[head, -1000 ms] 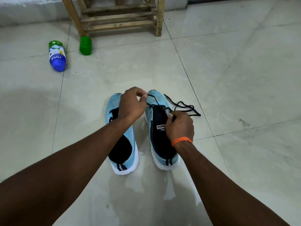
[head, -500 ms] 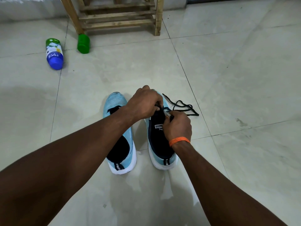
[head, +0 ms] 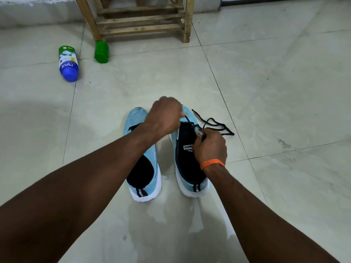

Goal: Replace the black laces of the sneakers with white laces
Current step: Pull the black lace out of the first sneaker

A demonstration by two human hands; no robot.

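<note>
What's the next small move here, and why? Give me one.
Probably draw the black lace free of the next eyelet with the left hand: it pinches a strand over the sneaker, the right hand pinches the lace nearer the opening, and much of it already lies loose on the floor.

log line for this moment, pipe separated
phase: unlacing right sneaker | left hand: pinches black lace | right hand: grips lace | slack: on floor
</note>
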